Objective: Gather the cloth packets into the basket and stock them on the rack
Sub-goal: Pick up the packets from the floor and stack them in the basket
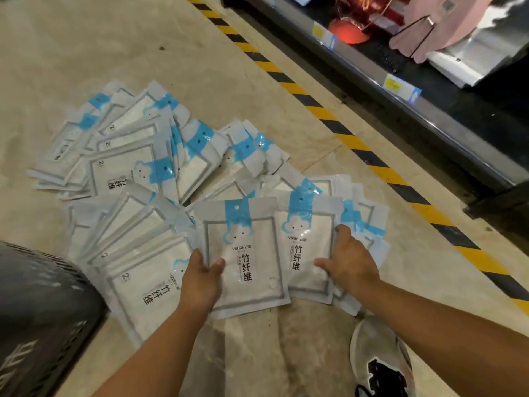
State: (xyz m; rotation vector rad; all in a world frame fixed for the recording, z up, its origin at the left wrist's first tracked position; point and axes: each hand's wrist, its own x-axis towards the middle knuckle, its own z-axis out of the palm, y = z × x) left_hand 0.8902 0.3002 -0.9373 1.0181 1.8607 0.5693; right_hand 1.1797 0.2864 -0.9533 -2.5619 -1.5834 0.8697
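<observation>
Your left hand (200, 279) pinches the front cloth packet (246, 253) at its lower left edge, thumb on top, just right of the basket (43, 310). Farther right of the basket, your right hand (349, 259) lies on the neighbouring packet (306, 247); whether it grips or only presses, I cannot tell. Loose packets (123, 167) litter the floor beyond the basket.

The beige floor (86, 38) carries a yellow-and-black striped tape (323, 113). Left of the tape, white-and-blue cloth packets (123, 167) lie overlapping in a loose spread; farther left of it stands a black basket (43, 310).
</observation>
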